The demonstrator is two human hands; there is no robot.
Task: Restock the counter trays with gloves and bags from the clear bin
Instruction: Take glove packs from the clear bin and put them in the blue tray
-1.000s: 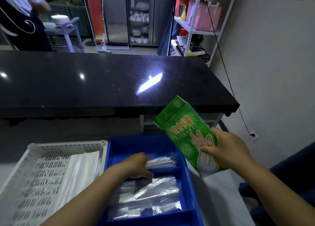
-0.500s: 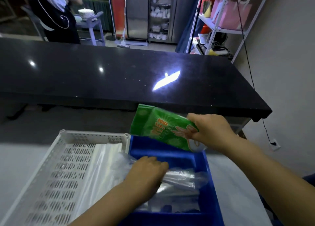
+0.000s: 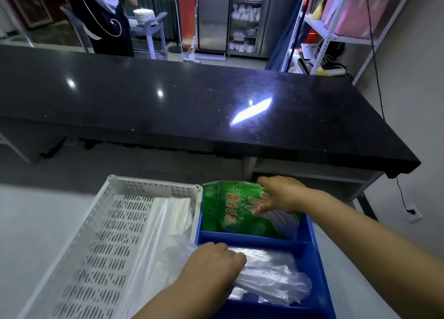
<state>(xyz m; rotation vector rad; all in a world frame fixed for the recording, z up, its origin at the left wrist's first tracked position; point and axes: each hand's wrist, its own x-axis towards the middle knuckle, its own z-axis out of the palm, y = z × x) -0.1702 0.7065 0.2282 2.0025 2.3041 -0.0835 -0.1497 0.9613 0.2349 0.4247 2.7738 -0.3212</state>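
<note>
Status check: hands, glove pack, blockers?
Right hand gripping green glove pack, setting it in blue tray far compartment. Left hand on clear plastic bags in near compartment. Nothing blocking.

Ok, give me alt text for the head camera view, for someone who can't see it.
A right hand lays a green glove packet into the far compartment of a blue tray while the left hand presses on clear plastic bags in the near compartment. A white slotted tray sits to the left, a black counter beyond.
</note>
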